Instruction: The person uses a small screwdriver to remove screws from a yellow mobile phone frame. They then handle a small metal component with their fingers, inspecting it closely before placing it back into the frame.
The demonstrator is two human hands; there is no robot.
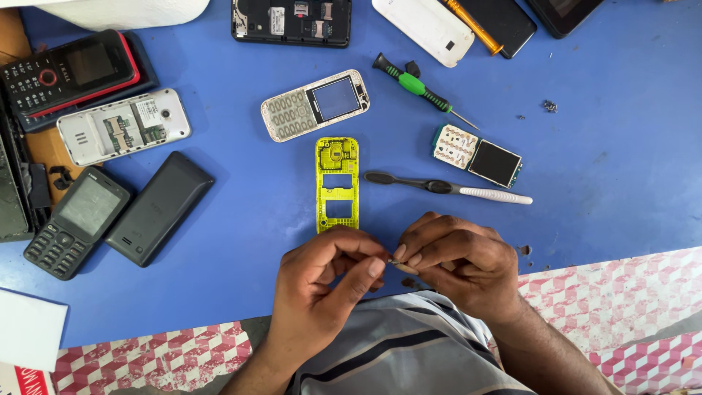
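My left hand (329, 281) and my right hand (457, 260) meet just above my lap, fingertips pinched together on a tiny dark part (395, 261) between them. What the part is cannot be made out. Right beyond the hands lies a yellow phone frame (337, 184) on the blue table (607, 168). A black and white brush tool (446, 188) lies to its right. Farther back are a silver phone front with keypad and screen (314, 105), a circuit board with a small screen (477, 156), and a green-handled screwdriver (420, 88).
Several phones and covers lie at the left: a red and black phone (69, 73), an opened white phone (123, 126), a black back cover (159, 207), a black keypad phone (76, 222). More phone parts line the far edge. Small screws (549, 106) lie at right. A pink checked cloth (614, 292) covers the near edge.
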